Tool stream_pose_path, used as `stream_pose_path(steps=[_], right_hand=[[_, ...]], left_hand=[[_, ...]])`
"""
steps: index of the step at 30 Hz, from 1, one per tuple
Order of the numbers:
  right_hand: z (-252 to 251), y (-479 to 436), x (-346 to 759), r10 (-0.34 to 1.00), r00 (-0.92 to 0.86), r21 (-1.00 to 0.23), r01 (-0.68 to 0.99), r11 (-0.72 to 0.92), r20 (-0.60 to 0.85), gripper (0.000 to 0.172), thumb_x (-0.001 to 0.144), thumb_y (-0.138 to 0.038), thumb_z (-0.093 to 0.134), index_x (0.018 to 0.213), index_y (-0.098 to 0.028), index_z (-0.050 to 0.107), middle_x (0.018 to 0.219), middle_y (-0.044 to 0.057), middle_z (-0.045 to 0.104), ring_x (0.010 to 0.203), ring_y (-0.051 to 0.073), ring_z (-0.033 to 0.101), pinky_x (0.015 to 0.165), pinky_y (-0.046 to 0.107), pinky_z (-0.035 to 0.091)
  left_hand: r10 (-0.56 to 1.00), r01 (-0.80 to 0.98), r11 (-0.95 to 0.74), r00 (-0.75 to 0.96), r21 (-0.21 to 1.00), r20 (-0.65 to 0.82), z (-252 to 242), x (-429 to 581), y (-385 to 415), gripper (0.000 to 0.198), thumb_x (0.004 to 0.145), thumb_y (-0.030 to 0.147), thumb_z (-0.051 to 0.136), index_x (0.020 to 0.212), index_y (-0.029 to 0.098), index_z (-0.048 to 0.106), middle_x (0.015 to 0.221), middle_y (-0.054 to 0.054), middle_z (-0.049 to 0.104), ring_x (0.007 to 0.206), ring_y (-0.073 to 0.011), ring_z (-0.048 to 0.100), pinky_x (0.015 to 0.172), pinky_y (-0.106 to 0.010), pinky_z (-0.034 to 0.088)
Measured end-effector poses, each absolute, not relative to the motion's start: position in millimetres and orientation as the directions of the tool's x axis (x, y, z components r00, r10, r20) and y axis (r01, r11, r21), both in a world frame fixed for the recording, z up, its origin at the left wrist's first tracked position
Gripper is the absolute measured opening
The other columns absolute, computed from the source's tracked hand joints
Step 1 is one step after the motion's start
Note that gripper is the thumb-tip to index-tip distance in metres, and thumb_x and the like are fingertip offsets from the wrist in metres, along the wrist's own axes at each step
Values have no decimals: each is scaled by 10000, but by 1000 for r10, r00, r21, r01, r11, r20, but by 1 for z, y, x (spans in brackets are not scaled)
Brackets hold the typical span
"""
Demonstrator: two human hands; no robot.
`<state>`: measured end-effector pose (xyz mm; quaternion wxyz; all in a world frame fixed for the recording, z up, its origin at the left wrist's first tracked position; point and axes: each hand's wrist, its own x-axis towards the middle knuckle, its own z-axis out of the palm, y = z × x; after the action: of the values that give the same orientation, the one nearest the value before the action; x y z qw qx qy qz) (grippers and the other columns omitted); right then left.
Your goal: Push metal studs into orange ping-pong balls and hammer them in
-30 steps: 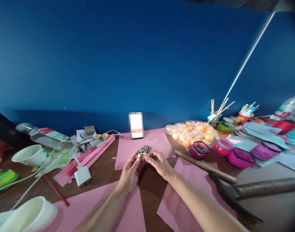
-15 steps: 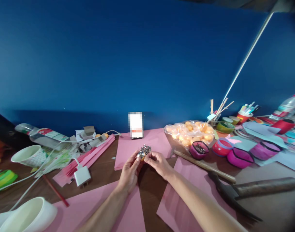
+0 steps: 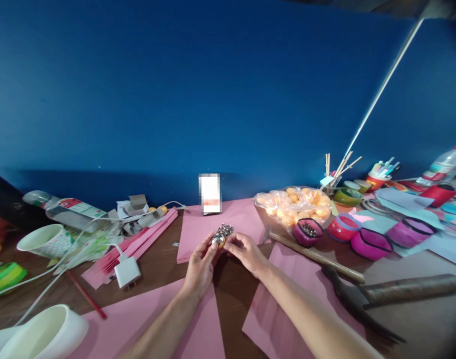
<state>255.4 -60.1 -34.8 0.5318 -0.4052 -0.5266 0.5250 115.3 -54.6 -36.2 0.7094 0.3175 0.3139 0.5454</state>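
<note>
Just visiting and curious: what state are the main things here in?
Shiny piece: held between both hands
Left hand: closed on shiny piece
Right hand: fingertips pinched at shiny piece
Screen: upright, lit
Bag: filled with orange balls
Magenta cup beside bag: holding dark bits
Left bottle: lying on its side
White charger: prongs exposed, cable attached
Large hammer: lying down

The left forearm (image 3: 162,319), bare, slants up and inward from the lower edge, its wrist (image 3: 189,290) nearly in line with it. The left hand (image 3: 201,264) is curled in a grip, thumb on the near side, fingers bent opposite. From the lower right the bare right forearm (image 3: 306,311) reaches across to the right hand (image 3: 249,254), its back turned upward, thumb and index finger drawn into a pinch beside the left fingertips, other fingers partly hidden.
</note>
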Motion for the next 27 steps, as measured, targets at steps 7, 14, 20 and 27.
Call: stream_pose_path(steps=[7,14,20,27], right_hand=[[-37,-59,255,987,-91,-983,-140,119,132,171,732,-336,637,719,-175,577,771,-6,590,668,117,535,644,241,449],[-32,-61,256,979,-108,-985,-41,167,171,148,766,-322,602,739,-179,573,770,-8,572,681,111,514,638,225,426],[-34,-60,254,985,-64,-987,0,161,161,172,762,-351,590,751,-185,543,738,-16,560,651,118,517,611,235,435],[-33,-64,248,962,24,-958,102,267,271,152,764,-304,592,841,-198,516,786,3,570,682,133,530,616,241,440]], left_hand=[[971,-570,205,219,796,-94,-36,116,-55,464,729,231,648,1175,187,528,1135,-76,624,1061,-202,563,994,-350,373],[968,-577,222,225,786,-108,-34,116,-57,441,734,235,643,1160,194,538,1122,-68,631,1056,-196,565,982,-335,389],[968,-575,231,221,785,-123,-33,116,-57,390,731,233,646,1108,177,559,1081,-68,643,1007,-196,590,949,-336,424],[962,-576,240,250,781,-111,-37,116,-56,304,744,257,630,1027,160,575,1005,-66,652,988,-196,594,944,-351,423]])
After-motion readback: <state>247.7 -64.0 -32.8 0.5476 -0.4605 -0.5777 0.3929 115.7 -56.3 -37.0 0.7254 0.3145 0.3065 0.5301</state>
